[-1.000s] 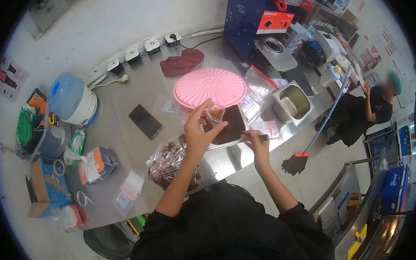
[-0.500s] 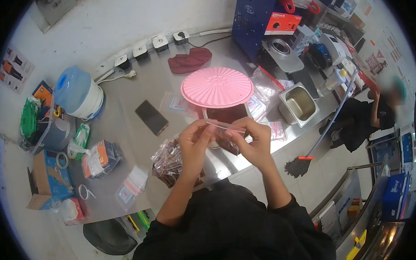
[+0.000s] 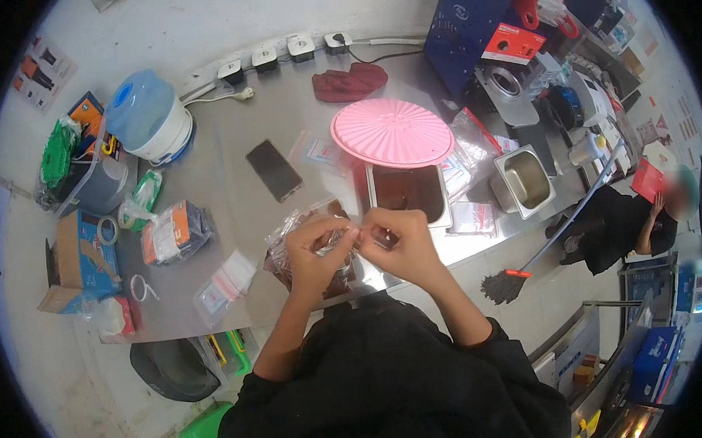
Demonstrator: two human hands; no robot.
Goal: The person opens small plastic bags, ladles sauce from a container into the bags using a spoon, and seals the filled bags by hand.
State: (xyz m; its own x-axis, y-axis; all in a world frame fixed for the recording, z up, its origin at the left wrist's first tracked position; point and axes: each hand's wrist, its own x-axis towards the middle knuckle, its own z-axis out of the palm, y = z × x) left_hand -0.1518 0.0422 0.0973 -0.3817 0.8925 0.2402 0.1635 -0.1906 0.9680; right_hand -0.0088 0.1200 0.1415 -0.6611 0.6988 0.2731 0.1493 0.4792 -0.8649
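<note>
My left hand (image 3: 318,248) and my right hand (image 3: 403,244) meet fingertip to fingertip above the table's front edge. Both are closed in a pinch on a small clear plastic bag (image 3: 384,237) with something brown in it; fingers cover most of the bag. Under and beside my left hand lies a pile of similar filled bags (image 3: 283,241) in a brown box or tray. Just beyond my right hand stands a metal container (image 3: 448,212) with dark brown contents. A pink ribbed lid (image 3: 393,131) covers its far end.
A phone (image 3: 274,170) lies on the metal table (image 3: 231,173). Flat bags (image 3: 225,287) are at the left front, others (image 3: 472,218) at the right. Also right stands a second metal container (image 3: 526,182). A mop (image 3: 507,284) and another person (image 3: 614,227) are beyond the table's edge.
My hands have come together and shifted slightly left, over the bag pile, with the bag now mostly hidden by fingers. The view has turned, so the table's things appear further right.
</note>
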